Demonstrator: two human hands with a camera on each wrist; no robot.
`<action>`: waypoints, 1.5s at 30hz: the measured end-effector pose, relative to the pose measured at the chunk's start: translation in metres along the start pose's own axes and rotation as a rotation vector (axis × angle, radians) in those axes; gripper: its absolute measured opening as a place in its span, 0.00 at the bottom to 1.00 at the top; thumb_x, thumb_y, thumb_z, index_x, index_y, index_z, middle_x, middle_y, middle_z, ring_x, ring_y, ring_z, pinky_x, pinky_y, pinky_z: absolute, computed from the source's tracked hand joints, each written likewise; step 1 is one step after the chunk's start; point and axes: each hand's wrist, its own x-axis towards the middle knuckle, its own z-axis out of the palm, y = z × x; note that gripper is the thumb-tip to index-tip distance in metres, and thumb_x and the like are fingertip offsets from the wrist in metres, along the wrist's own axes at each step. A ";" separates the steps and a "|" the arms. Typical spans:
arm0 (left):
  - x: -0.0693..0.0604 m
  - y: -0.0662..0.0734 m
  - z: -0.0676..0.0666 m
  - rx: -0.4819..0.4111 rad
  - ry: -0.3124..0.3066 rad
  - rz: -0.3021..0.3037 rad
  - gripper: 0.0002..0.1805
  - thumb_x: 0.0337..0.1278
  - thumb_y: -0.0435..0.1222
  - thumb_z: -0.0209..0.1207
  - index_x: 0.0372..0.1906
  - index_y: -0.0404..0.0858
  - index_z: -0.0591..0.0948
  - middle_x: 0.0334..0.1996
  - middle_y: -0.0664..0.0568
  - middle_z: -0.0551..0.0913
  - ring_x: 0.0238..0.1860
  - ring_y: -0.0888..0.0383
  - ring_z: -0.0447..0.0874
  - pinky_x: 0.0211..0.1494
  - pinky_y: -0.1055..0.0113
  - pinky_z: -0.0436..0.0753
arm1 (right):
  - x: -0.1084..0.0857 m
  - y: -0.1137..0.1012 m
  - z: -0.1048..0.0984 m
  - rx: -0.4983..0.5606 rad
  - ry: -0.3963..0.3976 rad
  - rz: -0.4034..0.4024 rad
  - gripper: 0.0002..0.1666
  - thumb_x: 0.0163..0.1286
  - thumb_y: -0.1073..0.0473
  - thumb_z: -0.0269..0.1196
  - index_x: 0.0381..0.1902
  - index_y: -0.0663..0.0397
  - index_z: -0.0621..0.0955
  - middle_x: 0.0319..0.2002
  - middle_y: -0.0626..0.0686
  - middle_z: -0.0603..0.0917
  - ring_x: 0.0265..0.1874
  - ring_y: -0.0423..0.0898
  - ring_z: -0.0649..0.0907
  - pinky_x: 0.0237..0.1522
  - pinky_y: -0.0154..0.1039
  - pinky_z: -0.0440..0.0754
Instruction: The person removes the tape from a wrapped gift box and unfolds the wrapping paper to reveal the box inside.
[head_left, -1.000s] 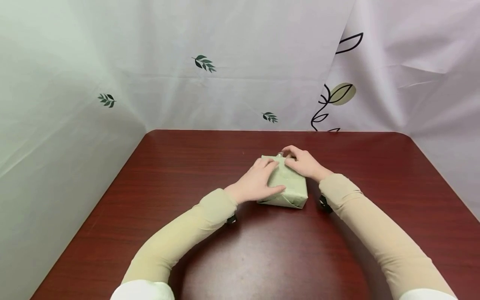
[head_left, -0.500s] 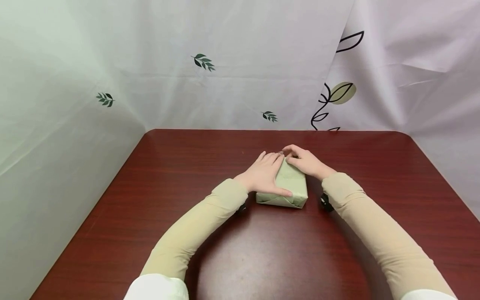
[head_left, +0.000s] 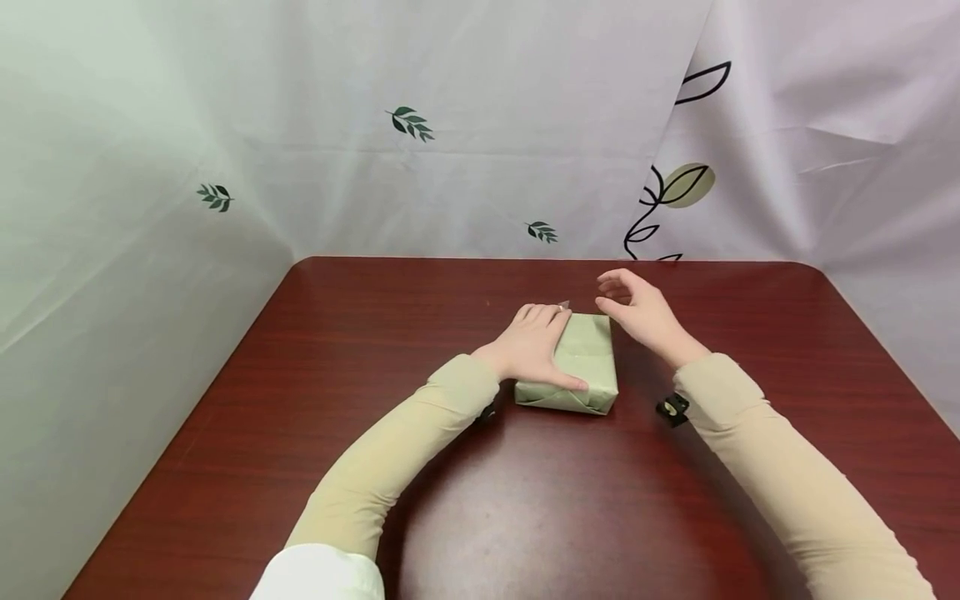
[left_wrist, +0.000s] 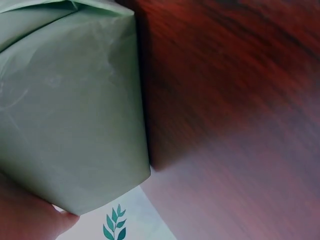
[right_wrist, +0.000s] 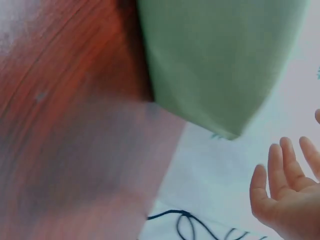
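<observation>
A box wrapped in pale green paper (head_left: 591,354) lies on the table, with folded paper at its near end. My left hand (head_left: 529,345) rests across its left part, thumb stretched toward the near edge and fingers reaching the far edge. Just beyond those fingertips a small clear, shiny piece (head_left: 564,306) sticks up, perhaps tape. My right hand (head_left: 642,315) hovers off the box's far right corner, fingers loosely bent and nothing visible in them. In the right wrist view, the same hand (right_wrist: 287,195) is apart from the green paper.
The dark red wooden table (head_left: 375,333) stretches around the box on all sides. A pale curtain (head_left: 465,183) with leaf prints hangs behind its far edge and along both sides. A small black device (head_left: 672,408) sits under the right wrist.
My left hand has slid right and farther along the box, its fingers now at the far edge. My right hand has come off the box and moved up and right.
</observation>
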 end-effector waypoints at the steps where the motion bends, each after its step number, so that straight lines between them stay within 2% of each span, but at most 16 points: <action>1: 0.000 0.000 0.000 -0.007 0.002 -0.003 0.62 0.33 0.74 0.57 0.70 0.37 0.59 0.65 0.48 0.64 0.66 0.50 0.60 0.70 0.56 0.55 | -0.004 -0.002 -0.002 -0.006 0.010 -0.016 0.18 0.68 0.60 0.57 0.54 0.60 0.73 0.51 0.63 0.78 0.50 0.56 0.79 0.49 0.50 0.76; 4: 0.000 0.000 0.000 -0.019 0.003 -0.011 0.61 0.32 0.74 0.58 0.69 0.38 0.60 0.65 0.48 0.64 0.66 0.50 0.60 0.69 0.56 0.55 | -0.015 -0.006 -0.002 -0.045 0.014 -0.092 0.14 0.65 0.61 0.60 0.48 0.60 0.78 0.44 0.60 0.81 0.41 0.52 0.80 0.41 0.41 0.76; 7: 0.000 0.000 0.001 -0.020 0.004 -0.015 0.60 0.33 0.74 0.58 0.69 0.39 0.60 0.64 0.48 0.65 0.66 0.50 0.60 0.69 0.56 0.56 | -0.024 -0.007 0.003 -0.095 -0.022 -0.188 0.11 0.62 0.64 0.64 0.43 0.60 0.81 0.38 0.57 0.83 0.36 0.49 0.79 0.37 0.37 0.75; 11: 0.001 0.000 0.001 -0.022 0.005 -0.018 0.59 0.33 0.74 0.58 0.68 0.40 0.60 0.63 0.49 0.65 0.65 0.50 0.61 0.69 0.56 0.56 | -0.031 -0.004 0.012 -0.153 -0.072 -0.283 0.10 0.56 0.64 0.69 0.38 0.58 0.82 0.35 0.53 0.83 0.34 0.46 0.78 0.35 0.38 0.74; 17: 0.001 0.000 0.002 -0.034 0.017 -0.007 0.59 0.32 0.73 0.59 0.68 0.40 0.61 0.62 0.49 0.66 0.64 0.51 0.61 0.68 0.56 0.56 | -0.033 -0.002 0.020 -0.213 -0.065 -0.341 0.14 0.50 0.61 0.74 0.34 0.56 0.82 0.33 0.51 0.82 0.32 0.45 0.78 0.37 0.40 0.74; 22: 0.000 0.000 0.001 -0.029 0.010 -0.009 0.59 0.33 0.74 0.58 0.68 0.40 0.61 0.61 0.49 0.65 0.63 0.52 0.61 0.68 0.56 0.56 | -0.030 -0.005 0.026 -0.254 -0.049 -0.346 0.16 0.48 0.57 0.75 0.32 0.57 0.83 0.31 0.51 0.83 0.32 0.46 0.78 0.38 0.42 0.74; 29: 0.000 0.001 0.000 -0.036 0.005 -0.006 0.57 0.33 0.74 0.58 0.67 0.41 0.61 0.61 0.50 0.66 0.63 0.52 0.61 0.68 0.56 0.56 | -0.028 -0.011 0.032 -0.283 -0.019 -0.286 0.15 0.48 0.55 0.75 0.30 0.57 0.84 0.29 0.52 0.81 0.33 0.48 0.78 0.38 0.43 0.75; 38: 0.000 0.000 0.002 -0.039 -0.002 -0.003 0.60 0.35 0.74 0.57 0.70 0.38 0.59 0.64 0.48 0.64 0.65 0.51 0.60 0.69 0.55 0.54 | -0.028 -0.014 0.034 -0.276 -0.011 -0.251 0.09 0.52 0.59 0.71 0.28 0.56 0.83 0.29 0.52 0.81 0.32 0.49 0.78 0.38 0.44 0.74; 45: 0.000 0.000 0.002 -0.031 0.006 0.000 0.57 0.35 0.74 0.57 0.68 0.42 0.60 0.62 0.50 0.65 0.65 0.52 0.60 0.69 0.55 0.55 | -0.028 -0.017 0.036 -0.294 -0.008 -0.289 0.03 0.54 0.62 0.67 0.25 0.55 0.83 0.27 0.50 0.81 0.30 0.47 0.76 0.35 0.42 0.74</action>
